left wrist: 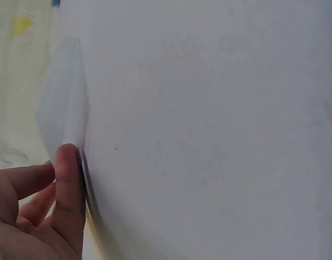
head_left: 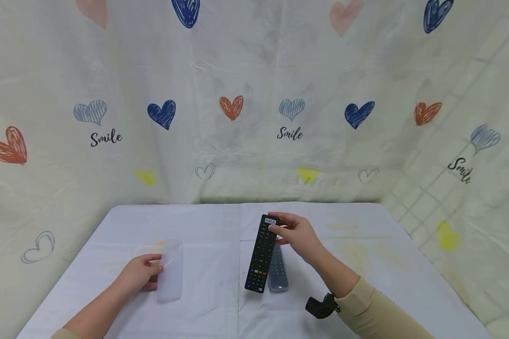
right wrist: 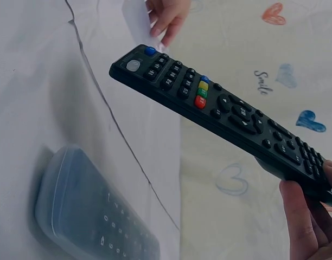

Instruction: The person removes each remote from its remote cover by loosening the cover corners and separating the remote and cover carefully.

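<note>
My right hand (head_left: 299, 238) grips a black remote control (head_left: 260, 256) by its upper end, the thumb on its button face. The remote is raised and tilted, its coloured buttons toward the lower end; the right wrist view shows it clear of the table. Behind it, a second remote control (head_left: 279, 273) in a translucent bluish cover lies on the table, partly hidden. On the left, my left hand (head_left: 140, 274) pinches the left edge of a flat, see-through plastic sleeve (head_left: 170, 278). In the left wrist view the sleeve (left wrist: 62, 100) stands up from the fingertips.
A white cloth (head_left: 212, 254) with a crease down the middle and faint yellow stains covers the table. Behind it hangs a pale curtain (head_left: 254, 155) printed with hearts and "Smile". A black wrist-worn device (head_left: 321, 307) juts out from my right sleeve.
</note>
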Tool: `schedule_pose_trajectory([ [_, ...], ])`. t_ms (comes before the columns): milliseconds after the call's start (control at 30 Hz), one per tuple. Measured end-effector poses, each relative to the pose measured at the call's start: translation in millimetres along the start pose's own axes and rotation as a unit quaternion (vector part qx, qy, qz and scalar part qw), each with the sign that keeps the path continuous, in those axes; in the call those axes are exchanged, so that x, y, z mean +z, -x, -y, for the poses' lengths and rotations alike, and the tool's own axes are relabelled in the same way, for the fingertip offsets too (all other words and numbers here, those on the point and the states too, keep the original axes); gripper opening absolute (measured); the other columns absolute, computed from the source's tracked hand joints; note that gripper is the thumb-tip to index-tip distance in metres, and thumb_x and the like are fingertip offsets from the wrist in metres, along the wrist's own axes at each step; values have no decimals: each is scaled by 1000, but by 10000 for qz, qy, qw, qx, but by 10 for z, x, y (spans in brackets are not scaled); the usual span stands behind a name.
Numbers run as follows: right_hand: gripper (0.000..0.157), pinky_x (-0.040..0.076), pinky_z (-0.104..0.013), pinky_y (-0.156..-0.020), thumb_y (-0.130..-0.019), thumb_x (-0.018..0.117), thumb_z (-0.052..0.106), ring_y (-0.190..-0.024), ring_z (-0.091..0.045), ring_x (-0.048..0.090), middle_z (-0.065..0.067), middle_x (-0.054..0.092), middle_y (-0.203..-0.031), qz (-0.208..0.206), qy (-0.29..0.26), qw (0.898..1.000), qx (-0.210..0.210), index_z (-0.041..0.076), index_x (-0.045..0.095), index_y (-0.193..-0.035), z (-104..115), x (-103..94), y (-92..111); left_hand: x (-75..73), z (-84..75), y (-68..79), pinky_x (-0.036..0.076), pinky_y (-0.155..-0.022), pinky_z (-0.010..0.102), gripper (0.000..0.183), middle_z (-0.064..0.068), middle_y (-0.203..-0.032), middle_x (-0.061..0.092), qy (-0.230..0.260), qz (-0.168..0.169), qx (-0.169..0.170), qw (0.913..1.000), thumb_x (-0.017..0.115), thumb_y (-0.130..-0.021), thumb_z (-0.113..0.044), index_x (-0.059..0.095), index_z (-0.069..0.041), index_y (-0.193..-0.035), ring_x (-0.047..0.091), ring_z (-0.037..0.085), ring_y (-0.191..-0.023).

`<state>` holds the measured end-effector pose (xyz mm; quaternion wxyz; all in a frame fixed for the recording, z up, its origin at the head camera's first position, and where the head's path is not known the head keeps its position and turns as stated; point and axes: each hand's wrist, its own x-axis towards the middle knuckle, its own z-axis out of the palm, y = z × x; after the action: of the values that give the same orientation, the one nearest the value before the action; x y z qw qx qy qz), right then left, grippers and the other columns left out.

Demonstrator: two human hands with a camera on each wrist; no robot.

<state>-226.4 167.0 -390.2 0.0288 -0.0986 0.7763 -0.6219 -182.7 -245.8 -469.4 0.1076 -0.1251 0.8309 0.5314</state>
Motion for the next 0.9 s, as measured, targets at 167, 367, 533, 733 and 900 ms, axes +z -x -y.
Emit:
schedule_pose_trajectory([
  [167,44,60,-39,-73,-91,73,13,-94,-21,69,-12,69,-109,14,-6,10000,13,5,63,-133,23,-6,21,-52,-15,-20,57,-64,34,48,13,-100,65,-397,91,70,9991,61,-94,-5,47,8,-139,62,19,-78],
  [367,43,60,-38,-73,-90,74,13,-93,-20,69,-12,69,-110,-23,39,10000,52,7,64,-132,12,-30,21,-94,-23,-36,57,-63,34,49,10,-96,67,-626,180,-31,9979,63,-93,-7,48,7,-138,63,19,-76],
  [533,42,60,-38,-71,-89,75,13,-92,-20,69,-11,70,-109,-25,81,10000,23,10,66,-130,4,-35,17,-107,-71,-20,57,-62,34,49,10,-95,66,-840,102,-158,9963,63,-93,-8,49,6,-138,61,20,-76],
  [733,42,60,-38,-72,-89,76,17,-94,-21,70,-10,70,-109,34,119,9999,-29,11,67,-130,25,-27,27,-149,-76,9,57,-62,34,50,10,-95,64,-1018,14,9,9948,63,-92,-7,49,7,-138,60,19,-76],
  [900,41,60,-38,-72,-89,76,17,-94,-21,69,-9,69,-110,37,195,9998,-13,15,68,-128,35,-22,22,-164,-193,95,56,-62,32,51,12,-100,64,-1338,-183,517,9895,64,-93,-9,48,6,-139,61,19,-78],
])
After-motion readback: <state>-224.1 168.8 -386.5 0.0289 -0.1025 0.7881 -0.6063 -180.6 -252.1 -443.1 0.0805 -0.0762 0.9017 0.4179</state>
